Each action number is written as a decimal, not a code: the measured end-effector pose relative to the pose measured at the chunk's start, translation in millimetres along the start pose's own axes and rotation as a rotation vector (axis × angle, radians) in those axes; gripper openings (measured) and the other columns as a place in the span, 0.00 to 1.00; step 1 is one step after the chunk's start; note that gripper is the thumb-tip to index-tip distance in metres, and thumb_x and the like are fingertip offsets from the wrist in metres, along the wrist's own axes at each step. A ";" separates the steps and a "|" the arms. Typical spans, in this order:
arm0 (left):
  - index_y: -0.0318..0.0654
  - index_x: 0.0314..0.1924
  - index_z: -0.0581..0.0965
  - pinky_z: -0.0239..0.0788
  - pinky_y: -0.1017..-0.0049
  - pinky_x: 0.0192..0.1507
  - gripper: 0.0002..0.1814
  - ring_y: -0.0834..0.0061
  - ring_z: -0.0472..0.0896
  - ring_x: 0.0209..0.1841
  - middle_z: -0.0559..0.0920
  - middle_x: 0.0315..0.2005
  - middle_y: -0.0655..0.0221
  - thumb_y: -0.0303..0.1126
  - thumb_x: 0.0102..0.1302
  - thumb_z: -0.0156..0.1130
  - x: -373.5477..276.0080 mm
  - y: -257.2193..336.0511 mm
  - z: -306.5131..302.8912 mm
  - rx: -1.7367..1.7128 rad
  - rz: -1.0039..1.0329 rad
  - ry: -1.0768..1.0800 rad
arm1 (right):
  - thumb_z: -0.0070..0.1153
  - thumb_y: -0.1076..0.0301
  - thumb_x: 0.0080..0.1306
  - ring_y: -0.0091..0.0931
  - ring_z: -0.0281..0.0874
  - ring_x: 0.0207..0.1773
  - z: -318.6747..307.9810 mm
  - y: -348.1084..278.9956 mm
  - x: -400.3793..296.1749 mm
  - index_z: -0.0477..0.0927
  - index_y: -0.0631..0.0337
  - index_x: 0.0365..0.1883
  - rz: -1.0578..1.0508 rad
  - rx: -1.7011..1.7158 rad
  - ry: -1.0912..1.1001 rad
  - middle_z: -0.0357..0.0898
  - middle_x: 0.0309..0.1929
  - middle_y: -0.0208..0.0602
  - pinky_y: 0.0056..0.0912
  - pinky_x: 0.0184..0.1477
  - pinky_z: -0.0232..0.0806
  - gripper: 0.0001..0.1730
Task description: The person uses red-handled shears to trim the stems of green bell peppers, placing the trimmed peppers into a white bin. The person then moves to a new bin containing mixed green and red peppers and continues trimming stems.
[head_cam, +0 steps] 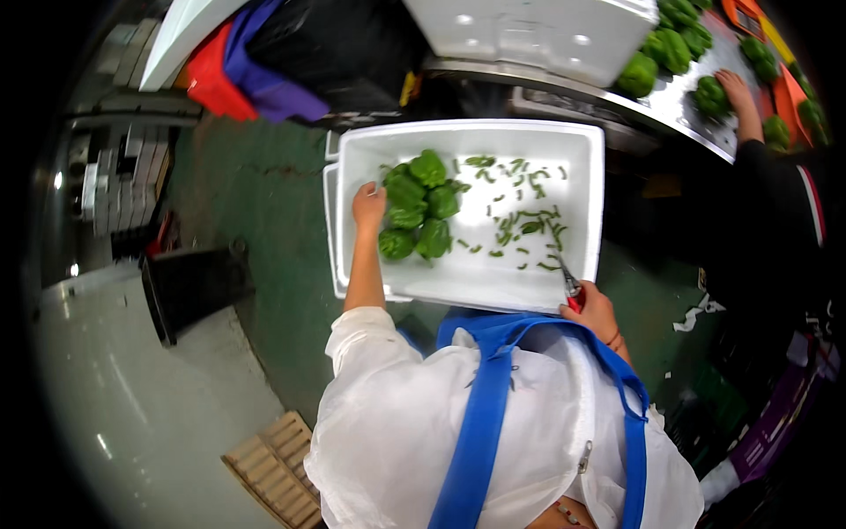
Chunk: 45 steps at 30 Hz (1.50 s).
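A white foam box (462,287) lies before me. Several green bell peppers (404,192) are grouped in its left part, and many cut green stems (509,225) are scattered over the right part. My left hand (369,202) is at the box's left side, next to the peppers; whether it grips the wall or a pepper is hard to tell. Near the front right corner, my right hand (593,309) holds red-handled pruning shears (570,283), their blades pointing into the box towards the stems.
At the upper right, a co-worker's hand (730,89) touches a pepper on a metal table (674,99) with more peppers. White foam boxes (535,40) stand at the table's left end. A black bin (198,284) and a wooden pallet (277,469) are at left.
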<state>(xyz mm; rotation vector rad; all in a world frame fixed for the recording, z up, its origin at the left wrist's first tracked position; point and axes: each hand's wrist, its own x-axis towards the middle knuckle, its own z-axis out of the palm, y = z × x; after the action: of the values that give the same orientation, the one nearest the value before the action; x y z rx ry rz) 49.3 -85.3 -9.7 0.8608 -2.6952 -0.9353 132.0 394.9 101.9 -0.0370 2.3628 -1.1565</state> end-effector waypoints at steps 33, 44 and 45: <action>0.41 0.66 0.49 0.68 0.58 0.51 0.48 0.65 0.69 0.55 0.66 0.56 0.61 0.46 0.53 0.66 -122.0 137.0 11.7 -0.888 -0.284 -1.068 | 0.56 0.63 0.45 0.41 0.72 0.32 40.4 -62.9 9.2 0.69 0.65 0.38 -0.300 -0.162 0.210 0.72 0.29 0.45 0.40 0.35 0.65 0.23; 0.38 0.62 0.56 0.72 0.73 0.38 0.45 0.71 0.74 0.46 0.70 0.49 0.61 0.46 0.49 0.70 -155.0 180.6 12.2 -0.709 -0.140 -0.912 | 0.57 0.63 0.45 0.42 0.71 0.32 36.4 -46.5 11.2 0.67 0.67 0.37 -0.312 -0.214 0.289 0.70 0.28 0.47 0.42 0.34 0.65 0.24; 0.38 0.62 0.56 0.72 0.73 0.39 0.45 0.71 0.73 0.47 0.69 0.50 0.62 0.45 0.49 0.69 -156.4 182.8 12.6 -0.692 -0.155 -0.915 | 0.57 0.63 0.45 0.43 0.71 0.32 35.8 -44.8 11.6 0.67 0.67 0.37 -0.309 -0.210 0.283 0.70 0.28 0.47 0.42 0.34 0.65 0.24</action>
<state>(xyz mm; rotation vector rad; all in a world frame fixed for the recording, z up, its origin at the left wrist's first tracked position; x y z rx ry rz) 88.0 127.0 97.4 0.5473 -2.5109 -2.5907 129.5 337.4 112.1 -0.3430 2.7979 -1.1029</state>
